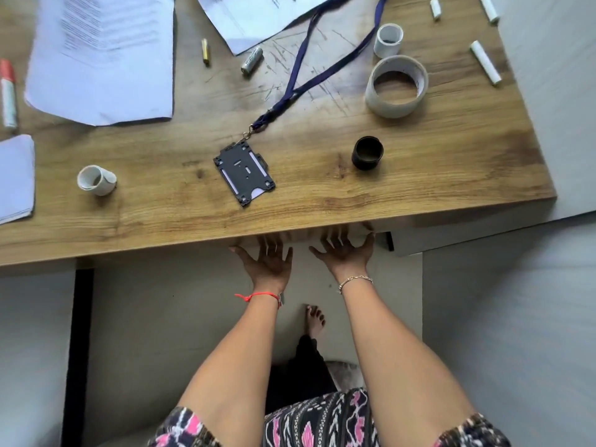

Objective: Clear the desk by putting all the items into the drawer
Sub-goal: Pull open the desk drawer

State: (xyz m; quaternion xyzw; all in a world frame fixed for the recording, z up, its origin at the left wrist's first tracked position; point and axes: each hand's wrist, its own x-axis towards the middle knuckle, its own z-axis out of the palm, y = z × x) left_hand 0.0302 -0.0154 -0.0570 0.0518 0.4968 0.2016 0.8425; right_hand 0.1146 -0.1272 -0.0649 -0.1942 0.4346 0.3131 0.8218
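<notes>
**Hands at the desk edge, drawer not yet open**

Both hands reach under the front lip of the desk (322, 201). Left hand (267, 261) and right hand (345, 256) sit side by side, fingers spread wide, fingertips hidden beneath the edge. Neither holds anything. Likely feeling for a drawer front or pull; the drawer itself cannot be made out, though a pale panel shows just below the edge near the right hand. Motion blur at the fingertips.

Nothing cleared so far, by the look of it. All items lie on the top:
- black badge holder (244, 173) on a blue lanyard (309, 69), nearest the hands
- small black cup (367, 153) to its right
- large tape roll (396, 86), smaller white roll (388, 40) behind it
- curled white roll (96, 180) at left
- two batteries (252, 60) (205, 52)
- white chalk-like sticks (485, 62) at far right
- paper sheets (103, 56) and a red-capped marker (8, 91) at far left

Judgement: opening the drawer comes first, hence empty, open hands placed low.
</notes>
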